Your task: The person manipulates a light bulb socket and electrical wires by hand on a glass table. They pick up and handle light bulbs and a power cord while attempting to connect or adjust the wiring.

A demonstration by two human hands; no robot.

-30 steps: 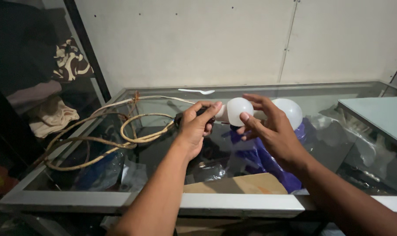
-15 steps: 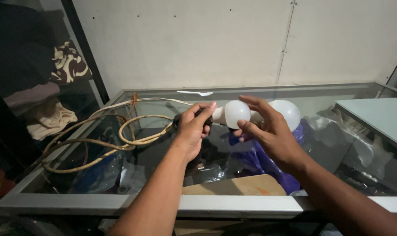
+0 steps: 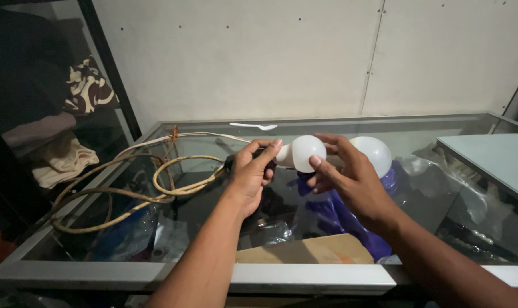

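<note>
My left hand (image 3: pixel 252 174) grips a dark lamp socket (image 3: pixel 260 155) at the end of a pale coiled cord (image 3: pixel 173 185) lying on the glass counter top (image 3: pixel 424 128). A white round bulb (image 3: pixel 304 153) sits in the socket. My right hand (image 3: pixel 350 177) has its fingertips around the bulb's globe. A second white bulb (image 3: pixel 374 153) lies just behind my right hand, partly hidden by it.
A white plastic spoon (image 3: pixel 253 126) lies at the back of the glass. A light flat panel (image 3: pixel 496 159) rests on the right side. Under the glass are blue plastic bags (image 3: pixel 350 219), cardboard (image 3: pixel 304 251) and clutter. Folded cloths (image 3: pixel 65 159) fill shelves at left.
Both hands with the bulb and socket stayed nearly in place; my right fingers shifted around the globe, and the view moved slightly.
</note>
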